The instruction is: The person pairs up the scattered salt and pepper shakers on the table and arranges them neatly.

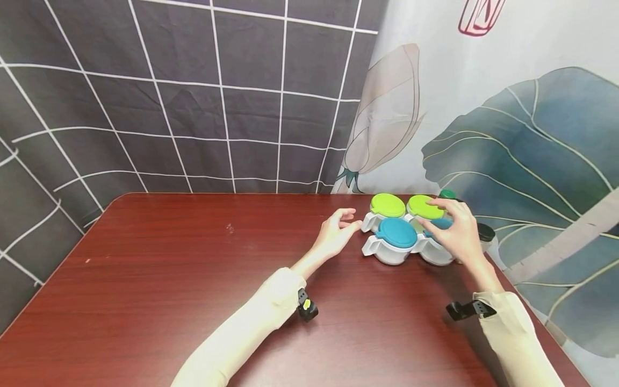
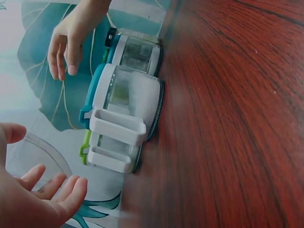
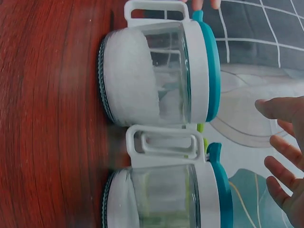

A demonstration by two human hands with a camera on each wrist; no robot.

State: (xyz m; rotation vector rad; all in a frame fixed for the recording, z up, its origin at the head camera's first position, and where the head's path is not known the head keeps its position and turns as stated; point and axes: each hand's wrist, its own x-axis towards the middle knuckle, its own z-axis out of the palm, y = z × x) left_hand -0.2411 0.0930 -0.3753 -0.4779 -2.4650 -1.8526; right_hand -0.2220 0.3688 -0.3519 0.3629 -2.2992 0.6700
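Observation:
Four-handed clutter aside, several glass seasoning jars with white handles stand grouped on the table. Two have blue lids: the left blue-lidded jar (image 1: 396, 235) and the right blue-lidded jar (image 1: 437, 253). Behind them are a left green-lidded jar (image 1: 388, 205) and a right green-lidded jar (image 1: 418, 204). My left hand (image 1: 335, 232) is just left of the handles, fingers loosely bent, holding nothing. Over the right blue-lidded jar hovers my right hand (image 1: 456, 228), thumb and fingers spread apart. In the right wrist view, this hand (image 3: 287, 156) is clear of the lids. White contents (image 3: 130, 76) partly fill one blue-lidded jar.
A black-lidded container (image 1: 486, 233) and a green-capped container (image 1: 447, 194) stand at the right, partly hidden by my right hand. The reddish-brown table (image 1: 193, 279) ends at a dark grid curtain (image 1: 184, 107) and a leaf-patterned curtain (image 1: 527, 145).

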